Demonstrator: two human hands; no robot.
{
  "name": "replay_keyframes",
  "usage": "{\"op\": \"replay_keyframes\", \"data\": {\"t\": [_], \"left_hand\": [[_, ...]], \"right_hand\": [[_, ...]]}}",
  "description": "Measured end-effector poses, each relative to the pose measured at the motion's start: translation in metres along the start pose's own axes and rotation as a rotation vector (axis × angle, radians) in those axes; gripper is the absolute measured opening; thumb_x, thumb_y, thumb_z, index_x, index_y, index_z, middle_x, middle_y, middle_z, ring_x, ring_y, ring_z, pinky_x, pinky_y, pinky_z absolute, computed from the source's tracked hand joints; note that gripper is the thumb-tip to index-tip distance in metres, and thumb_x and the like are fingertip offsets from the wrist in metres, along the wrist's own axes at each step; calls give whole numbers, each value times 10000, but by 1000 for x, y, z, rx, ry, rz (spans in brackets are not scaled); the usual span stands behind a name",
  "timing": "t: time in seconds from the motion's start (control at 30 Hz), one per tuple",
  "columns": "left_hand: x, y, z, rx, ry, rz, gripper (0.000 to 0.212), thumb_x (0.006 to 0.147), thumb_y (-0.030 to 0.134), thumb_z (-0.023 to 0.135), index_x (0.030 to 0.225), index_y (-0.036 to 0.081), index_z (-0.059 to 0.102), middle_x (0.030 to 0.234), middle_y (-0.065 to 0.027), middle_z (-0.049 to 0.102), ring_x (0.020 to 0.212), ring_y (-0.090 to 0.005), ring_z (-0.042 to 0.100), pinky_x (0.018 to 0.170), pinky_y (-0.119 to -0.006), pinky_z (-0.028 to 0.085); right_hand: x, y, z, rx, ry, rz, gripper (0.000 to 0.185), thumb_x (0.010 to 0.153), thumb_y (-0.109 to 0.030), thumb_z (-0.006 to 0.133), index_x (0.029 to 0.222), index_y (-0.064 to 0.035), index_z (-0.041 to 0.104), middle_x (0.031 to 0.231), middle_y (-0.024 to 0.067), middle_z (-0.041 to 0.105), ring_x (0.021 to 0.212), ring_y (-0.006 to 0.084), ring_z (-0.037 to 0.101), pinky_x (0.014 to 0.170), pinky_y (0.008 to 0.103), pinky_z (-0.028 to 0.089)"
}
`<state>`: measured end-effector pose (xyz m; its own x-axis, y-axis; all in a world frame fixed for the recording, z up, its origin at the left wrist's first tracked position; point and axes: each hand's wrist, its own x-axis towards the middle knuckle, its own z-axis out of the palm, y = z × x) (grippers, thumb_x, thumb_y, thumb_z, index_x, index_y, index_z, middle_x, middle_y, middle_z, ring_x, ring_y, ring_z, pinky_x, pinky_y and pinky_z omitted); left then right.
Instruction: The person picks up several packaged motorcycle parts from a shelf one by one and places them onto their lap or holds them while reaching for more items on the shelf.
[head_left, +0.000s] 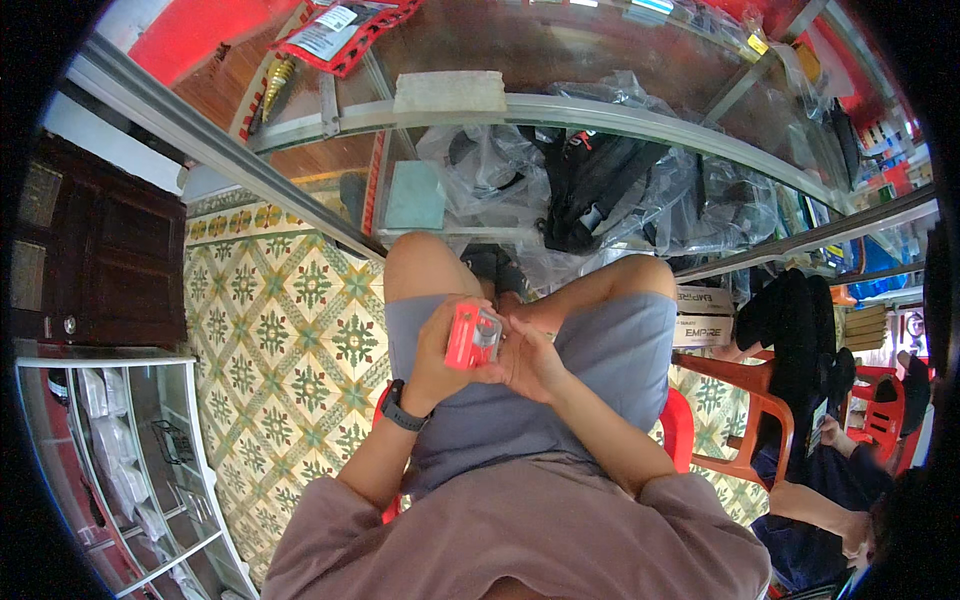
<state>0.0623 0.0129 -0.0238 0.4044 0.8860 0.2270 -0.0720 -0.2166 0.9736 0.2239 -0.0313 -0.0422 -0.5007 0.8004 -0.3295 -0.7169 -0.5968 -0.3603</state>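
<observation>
Above my lap, my left hand (442, 360) grips a small red box (463, 335) with a clear window on its right side. Something round and grey shows behind that window, too small to identify. My right hand (535, 365) is beside the box, palm turned up and thumb apart from the fingers; its fingertips come close to the box's lower right edge, and whether they touch it is unclear. A dark watch (406, 406) is on my left wrist. Beneath both hands lie grey shorts (607, 360).
A glass display case (450, 112) stands close before my knees, with plastic-wrapped goods inside. On its top lie a red-edged packet (337, 30) and a gold step drill bit (279, 81). At right are cartons (703, 330), an orange-red plastic chair (757, 397) and a seated person (806, 450).
</observation>
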Motion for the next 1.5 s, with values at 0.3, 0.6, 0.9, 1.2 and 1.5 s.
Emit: {"op": "replay_keyframes", "data": {"t": [0.3,0.6,0.9,1.2,1.5], "left_hand": [[0,10,7,-244,94,-32,818,680,514,762,1230,10,426,1122,-107,561,1024,-220,583,872,-356,477],[2,16,7,-348,140,-16,857,651,591,732,1203,27,398,1096,-109,529,1062,-214,538,902,-359,459],[7,19,12,-451,279,60,868,655,583,729,1213,23,368,1107,-123,503,1079,-250,528,939,-405,435],[3,21,16,-287,273,68,841,701,669,625,1201,44,366,1091,-131,519,1042,-261,547,930,-425,446],[10,6,1,-872,624,-126,566,966,528,290,1275,58,353,1149,-97,517,1059,-233,544,937,-379,431]], "right_hand": [[2,8,-24,-87,-166,-36,452,948,-259,503,1345,-101,353,1183,107,562,935,250,647,712,355,583],[0,8,14,-363,55,-316,338,931,-163,544,1234,-95,412,1102,91,594,862,223,655,660,307,576],[1,-5,-1,-141,61,-140,293,926,-134,547,1196,-69,453,955,45,587,772,163,629,652,304,556],[-3,-16,9,-156,90,-135,226,942,-165,541,1150,-79,522,797,-32,539,548,36,397,494,198,317],[-30,-80,41,-255,241,-518,334,915,-217,578,1195,-55,498,855,16,602,486,36,388,444,172,321]]}}
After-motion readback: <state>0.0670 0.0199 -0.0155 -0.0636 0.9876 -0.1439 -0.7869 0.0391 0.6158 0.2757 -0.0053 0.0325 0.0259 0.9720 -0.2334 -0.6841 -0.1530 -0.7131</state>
